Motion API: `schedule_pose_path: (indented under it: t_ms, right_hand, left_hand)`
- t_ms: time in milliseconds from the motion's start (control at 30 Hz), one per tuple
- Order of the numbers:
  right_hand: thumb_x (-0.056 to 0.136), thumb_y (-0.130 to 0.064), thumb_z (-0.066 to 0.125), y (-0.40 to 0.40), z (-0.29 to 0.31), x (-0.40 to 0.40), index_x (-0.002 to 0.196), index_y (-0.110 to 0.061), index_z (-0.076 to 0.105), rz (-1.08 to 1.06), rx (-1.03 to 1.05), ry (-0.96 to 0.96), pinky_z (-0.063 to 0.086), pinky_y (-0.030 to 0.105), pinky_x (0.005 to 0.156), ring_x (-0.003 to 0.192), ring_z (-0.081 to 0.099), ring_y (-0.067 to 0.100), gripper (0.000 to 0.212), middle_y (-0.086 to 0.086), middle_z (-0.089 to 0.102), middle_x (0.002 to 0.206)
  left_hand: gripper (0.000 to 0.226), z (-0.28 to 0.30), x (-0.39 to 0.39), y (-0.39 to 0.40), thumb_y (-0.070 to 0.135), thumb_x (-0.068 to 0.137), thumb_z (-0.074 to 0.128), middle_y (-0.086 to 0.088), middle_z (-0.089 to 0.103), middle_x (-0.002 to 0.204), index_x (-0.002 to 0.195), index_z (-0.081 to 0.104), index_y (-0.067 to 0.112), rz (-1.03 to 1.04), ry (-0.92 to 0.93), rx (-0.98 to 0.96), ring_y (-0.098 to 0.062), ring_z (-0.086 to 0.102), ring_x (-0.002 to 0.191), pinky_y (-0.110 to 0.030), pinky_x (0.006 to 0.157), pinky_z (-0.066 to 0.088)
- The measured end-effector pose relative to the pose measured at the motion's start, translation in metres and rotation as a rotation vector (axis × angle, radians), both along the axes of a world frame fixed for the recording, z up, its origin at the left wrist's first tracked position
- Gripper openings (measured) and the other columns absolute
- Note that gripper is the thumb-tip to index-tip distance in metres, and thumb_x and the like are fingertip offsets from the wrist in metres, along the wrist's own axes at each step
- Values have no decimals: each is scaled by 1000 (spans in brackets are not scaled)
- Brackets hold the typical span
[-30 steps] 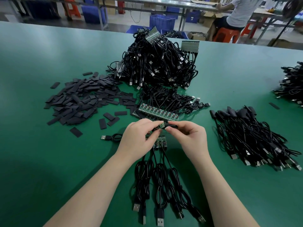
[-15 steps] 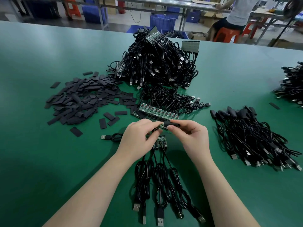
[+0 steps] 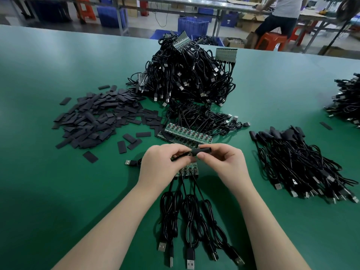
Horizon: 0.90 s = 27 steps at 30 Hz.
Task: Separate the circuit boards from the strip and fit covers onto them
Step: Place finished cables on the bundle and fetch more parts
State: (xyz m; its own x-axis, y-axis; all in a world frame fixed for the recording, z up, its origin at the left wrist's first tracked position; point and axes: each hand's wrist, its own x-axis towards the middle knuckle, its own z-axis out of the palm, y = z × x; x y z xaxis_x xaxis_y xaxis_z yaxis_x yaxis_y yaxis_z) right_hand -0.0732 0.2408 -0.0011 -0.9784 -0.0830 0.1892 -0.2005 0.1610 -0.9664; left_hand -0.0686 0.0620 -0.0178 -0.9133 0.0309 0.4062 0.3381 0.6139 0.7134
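While the left hand point(image 3: 162, 165) pinches a thin black cable point(image 3: 180, 156) between thumb and curled fingers, the right hand point(image 3: 227, 164) pinches a black sleeve cover point(image 3: 202, 150) at the cable's end, the two hands nearly touching above the green table point(image 3: 48, 191). Whether a circuit board sits inside that cover cannot be told. Just under the hands lies a short strip of circuit boards point(image 3: 188, 171), its black USB cables point(image 3: 187, 221) trailing toward the near edge. Just beyond the hands lies a longer strip of boards point(image 3: 188, 134) with cables attached. A spread of flat black covers point(image 3: 97, 121) lies to the left, a big heap of cabled strips point(image 3: 187, 75) sits farther back, and a pile of covered cables point(image 3: 303, 164) lies to the right. Another pile of cables point(image 3: 346, 102) sits at the far right edge. Beyond the table a person point(image 3: 282, 16) sits on an orange stool point(image 3: 271, 40).
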Motion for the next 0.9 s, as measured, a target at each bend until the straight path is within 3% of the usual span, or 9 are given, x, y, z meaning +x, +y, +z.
schedule_pose_path:
  t_ms: [167, 300, 533, 667, 900]
  right_hand:
    - [80, -9, 79, -2, -2, 0, 83, -32, 77, -8, -46, -36, 53, 16, 69, 70, 67, 1, 23, -7, 76, 77]
    - [82, -15, 78, 0, -3, -1, 81, -36, 79, -46, -92, -86, 57, 26, 75, 75, 68, 11, 21, 5, 76, 81]
    - [85, -11, 75, -9, -8, 1, 83, -30, 80, -1, -169, -135, 55, 19, 68, 73, 69, 10, 20, 2, 76, 77]
    - [84, -9, 75, -11, -7, 2, 81, -28, 80, -12, -203, -122, 53, 16, 66, 73, 71, 7, 20, 1, 76, 77]
    - [85, -10, 74, -15, -12, 2, 80, -29, 80, -59, -230, -114, 53, 17, 66, 72, 68, 7, 20, 1, 75, 75]
  left_hand:
    - [23, 0, -1, 1, 32, 86, 73, 14, 74, 97, 108, 76, 26, -104, 59, -74, -5, 67, 90, -38, 84, 51]
    - [26, -3, 0, 3, 28, 84, 75, 17, 73, 96, 110, 74, 28, -29, 44, 37, -3, 66, 91, -32, 87, 52]
    - [15, -4, 2, 4, 20, 80, 78, 12, 75, 90, 95, 79, 20, 7, 197, 4, -1, 65, 89, -30, 82, 52]
    - [15, -2, 2, 5, 22, 82, 73, 14, 74, 91, 97, 78, 22, -22, 167, -10, -1, 65, 86, -38, 83, 53]
    - [15, 0, 5, 8, 24, 82, 73, 13, 74, 88, 96, 78, 23, 3, 163, -7, -4, 66, 81, -35, 83, 51]
